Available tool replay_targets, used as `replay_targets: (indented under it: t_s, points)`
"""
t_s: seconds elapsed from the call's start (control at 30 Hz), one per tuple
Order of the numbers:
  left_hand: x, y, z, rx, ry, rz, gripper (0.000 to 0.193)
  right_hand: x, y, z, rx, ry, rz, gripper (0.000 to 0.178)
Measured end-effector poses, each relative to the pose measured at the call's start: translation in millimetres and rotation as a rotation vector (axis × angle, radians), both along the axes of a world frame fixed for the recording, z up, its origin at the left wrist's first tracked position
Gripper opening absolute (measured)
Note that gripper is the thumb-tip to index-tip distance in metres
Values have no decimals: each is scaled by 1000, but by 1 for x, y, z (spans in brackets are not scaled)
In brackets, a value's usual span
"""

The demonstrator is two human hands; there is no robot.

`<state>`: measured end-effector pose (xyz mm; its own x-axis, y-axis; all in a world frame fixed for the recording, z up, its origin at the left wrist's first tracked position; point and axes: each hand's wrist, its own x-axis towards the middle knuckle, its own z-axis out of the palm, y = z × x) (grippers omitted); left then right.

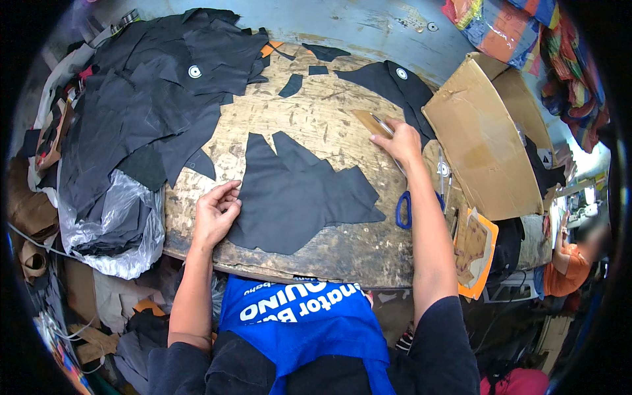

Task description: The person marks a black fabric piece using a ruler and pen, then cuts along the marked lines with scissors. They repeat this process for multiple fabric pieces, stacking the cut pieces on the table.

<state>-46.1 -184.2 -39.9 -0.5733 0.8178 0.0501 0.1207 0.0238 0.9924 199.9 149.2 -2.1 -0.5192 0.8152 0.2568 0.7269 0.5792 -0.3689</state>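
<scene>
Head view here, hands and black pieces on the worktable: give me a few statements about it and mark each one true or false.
1. The left hand is at the left edge of the cut black piece. True.
2. The right hand is empty. False: it holds a slim silver pen-like tool.
3. The looped handle by the right forearm is red. False: the looped handle is blue.
4. A cardboard box stands to the right of the right hand. True.
5. The big heap of black pieces lies on the right. False: the big heap is on the left.
</scene>
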Motion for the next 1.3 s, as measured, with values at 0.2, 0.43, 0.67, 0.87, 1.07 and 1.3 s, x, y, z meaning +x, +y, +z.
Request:
replay_targets:
  t_s: [0.2,0.43,0.67,0.87,1.07,1.3]
  points:
    - [-4,-1,-7,19,-3,26,35,-39,26,15,-299,-223,-49,69]
    - [-5,0,-9,52,-98,63,26,-46,42,20,-248,-321,-14,77]
    - [-6,2,-9,97,-134,68,23,-54,37,38,-320,-426,-43,55]
    - [-7,2,-5,114,-209,62,23,-44,18,69,-59,-111,-4,41]
    - [-9,2,-5,110,-199,55,23,-6,-34,77,-498,995,-115,15]
    - [-1,4,0,61,22,61,22,-26,-180,13,-1181,1162,-246,9]
